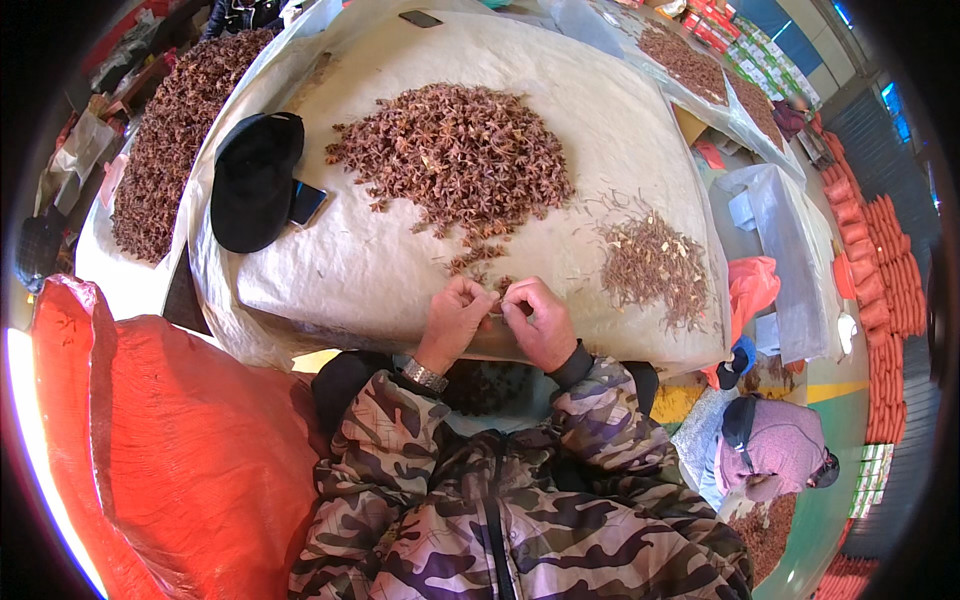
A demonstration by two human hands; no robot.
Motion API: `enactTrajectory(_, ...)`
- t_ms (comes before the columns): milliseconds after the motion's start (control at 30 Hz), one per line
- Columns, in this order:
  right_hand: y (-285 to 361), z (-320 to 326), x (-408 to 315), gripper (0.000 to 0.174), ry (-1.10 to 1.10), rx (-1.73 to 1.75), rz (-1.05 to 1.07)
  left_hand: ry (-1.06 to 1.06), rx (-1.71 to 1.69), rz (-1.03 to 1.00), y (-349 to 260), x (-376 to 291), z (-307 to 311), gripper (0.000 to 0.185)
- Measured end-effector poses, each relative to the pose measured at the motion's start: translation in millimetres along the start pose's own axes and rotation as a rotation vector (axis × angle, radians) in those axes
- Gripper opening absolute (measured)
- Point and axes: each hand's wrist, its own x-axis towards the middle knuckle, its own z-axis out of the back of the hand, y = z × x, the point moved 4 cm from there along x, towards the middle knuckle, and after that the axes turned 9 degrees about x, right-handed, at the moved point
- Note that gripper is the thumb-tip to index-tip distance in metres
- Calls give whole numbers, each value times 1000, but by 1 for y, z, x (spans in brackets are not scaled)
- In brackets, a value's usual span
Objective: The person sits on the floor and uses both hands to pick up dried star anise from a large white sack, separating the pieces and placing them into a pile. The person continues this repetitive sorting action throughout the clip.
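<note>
My left hand (457,315) and my right hand (538,319) meet at the near edge of the covered table (360,289), thumbs and index fingers pinched close together. Whatever lies between the fingertips is too small to tell. Just beyond my fingers is a thin trail of star anise (476,259), running up to a large heap of star anise (465,154). One star anise piece (504,283) shows beside my right fingertips. To the right lies a smaller pile of thin stems and pale bits (652,266).
A black cap (256,184) and a phone (306,202) lie on the left, another phone (421,19) at the far edge. A big red mesh sack (195,435) stands at my left. One person (772,446) bends over at the right; more star anise (187,142) lies left.
</note>
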Motion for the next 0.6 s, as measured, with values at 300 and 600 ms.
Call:
enactTrajectory(300, -17, 20, 2, 9, -159, -341, 42, -269, -198, -4, -14, -3, 17, 13)
enactTrajectory(600, -46, 30, 4, 30, -67, -563, -63, -404, -354, -62, -15, 3, 31, 11)
